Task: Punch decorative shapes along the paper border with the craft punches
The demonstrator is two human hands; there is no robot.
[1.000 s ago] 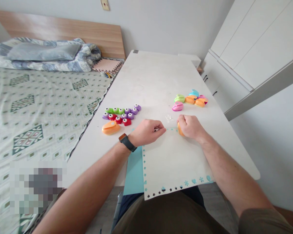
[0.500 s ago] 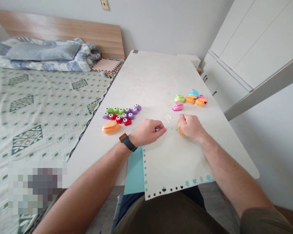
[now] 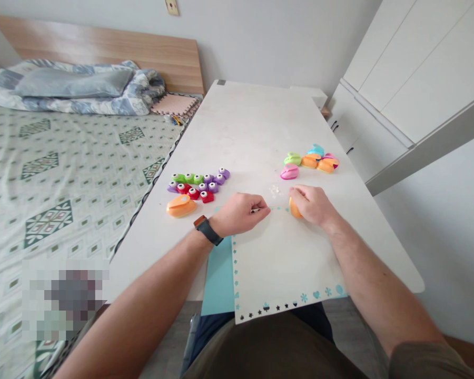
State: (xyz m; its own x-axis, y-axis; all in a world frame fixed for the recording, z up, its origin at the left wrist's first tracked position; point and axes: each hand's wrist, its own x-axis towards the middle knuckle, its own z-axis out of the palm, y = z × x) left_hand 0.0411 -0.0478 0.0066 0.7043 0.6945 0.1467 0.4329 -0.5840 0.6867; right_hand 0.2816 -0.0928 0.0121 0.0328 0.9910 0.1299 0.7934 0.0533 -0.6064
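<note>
A sheet of white paper (image 3: 288, 258) lies in front of me, with small shapes punched along its left, near and far edges. Under it a light blue sheet (image 3: 219, 279) sticks out at the left. With closed fingers my left hand (image 3: 243, 213) pinches the paper's far edge. My right hand (image 3: 315, 206) is wrapped over an orange craft punch (image 3: 295, 208) at the far edge, right of the left hand. Most of that punch is hidden under the fingers. Small white punched-out bits (image 3: 275, 191) lie just beyond the paper.
Several small green, purple and red punches (image 3: 197, 184) stand at the left, with a larger orange punch (image 3: 180, 206) in front of them. More colourful punches (image 3: 311, 160) are grouped at the right. A bed (image 3: 90, 158) adjoins the white table (image 3: 256, 121) on the left.
My right hand has eased slightly on the orange craft punch, and more of its orange side shows. The left hand stays on the paper's edge. The whole view has shifted a little.
</note>
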